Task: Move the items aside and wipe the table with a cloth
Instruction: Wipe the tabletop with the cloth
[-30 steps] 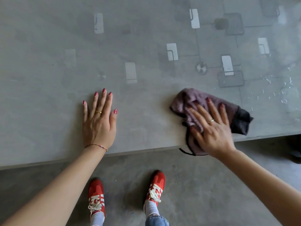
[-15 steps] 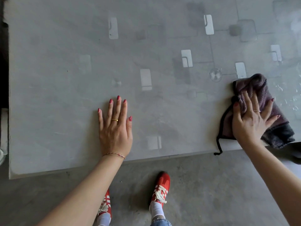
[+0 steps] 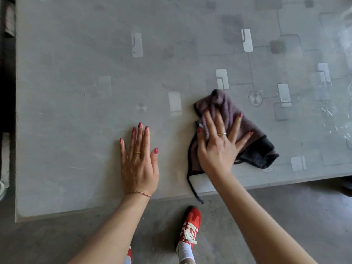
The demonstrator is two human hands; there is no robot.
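My left hand lies flat on the grey bench, fingers straight and close together, holding nothing, palm down near the front edge. Just to its right, my right hand presses down on the purple cloth, fingers spread straight over it, not curled round it. The cloth sits bunched on the bench near the front edge, its dark end poking out to the right and a black cord trailing over the edge. Below, my red shoe stands on the floor.
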